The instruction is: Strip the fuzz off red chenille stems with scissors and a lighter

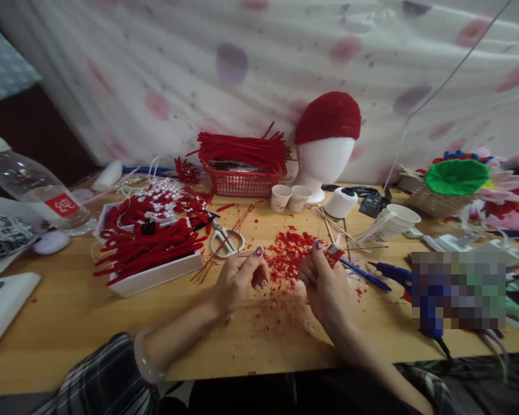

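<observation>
left hand [237, 278], right hand [327, 288]; red scraps [288, 253] between

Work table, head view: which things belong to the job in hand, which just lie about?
Likely in the job:
- small red item with metal top, in the right hand
- red scraps by both hands
- probably scissors and red fuzzy stems

Probably just lying about:
- plastic bottle
- two paper cups
- blue pen
- green flower
</observation>
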Tool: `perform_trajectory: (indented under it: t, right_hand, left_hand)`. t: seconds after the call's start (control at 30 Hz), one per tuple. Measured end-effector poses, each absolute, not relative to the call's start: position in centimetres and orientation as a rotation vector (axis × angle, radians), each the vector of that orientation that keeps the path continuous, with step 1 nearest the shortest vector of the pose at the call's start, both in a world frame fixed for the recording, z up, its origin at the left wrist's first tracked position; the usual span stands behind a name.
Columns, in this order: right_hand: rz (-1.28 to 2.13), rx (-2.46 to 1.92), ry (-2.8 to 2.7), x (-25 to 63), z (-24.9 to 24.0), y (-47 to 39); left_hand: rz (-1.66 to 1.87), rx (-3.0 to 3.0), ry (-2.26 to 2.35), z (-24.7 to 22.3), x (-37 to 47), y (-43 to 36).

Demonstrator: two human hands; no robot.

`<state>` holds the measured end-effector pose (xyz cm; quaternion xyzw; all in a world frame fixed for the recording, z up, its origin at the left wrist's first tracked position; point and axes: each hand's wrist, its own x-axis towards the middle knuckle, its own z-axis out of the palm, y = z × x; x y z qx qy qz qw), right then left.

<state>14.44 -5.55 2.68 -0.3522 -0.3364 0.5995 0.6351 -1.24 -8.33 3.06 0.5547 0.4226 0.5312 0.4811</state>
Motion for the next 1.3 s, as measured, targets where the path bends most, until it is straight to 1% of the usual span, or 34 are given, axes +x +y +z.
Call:
perform_trajectory:
  t: [0.4, 0.7, 0.77, 0.93, 1.1, 1.3]
  right_hand:
    - [1.447, -0.866, -0.976, 14.1, 2.4, -5.9]
    - [1.408, -0.901, -1.085, 14.0, 1.8, -5.9]
    - [1.454, -0.921, -1.057, 14.1, 2.0, -5.8]
    - [1.721, -1.04, -0.87, 14.6, 2.8, -5.6]
    - [1.943, -1.172, -0.949, 14.3, 2.1, -5.9]
    - [1.973, -1.142, -0.959, 13.8, 1.5, -6.1]
  left_hand:
    - [1.198, 1.433, 1.034, 2.7, -1.3, -8.2]
    - [1.15, 1.371, 0.961, 2.4, -1.0, -8.1]
    - [1.168, 1.352, 0.961, 2.5, -1.0, -8.0]
    - [1.297, 1.264, 1.032, 2.6, -1.0, -8.0]
    - [1.361, 1.257, 1.043, 2.3, -1.0, -8.1]
    - [1.338, 1.284, 1.072, 2.1, -0.9, -8.3]
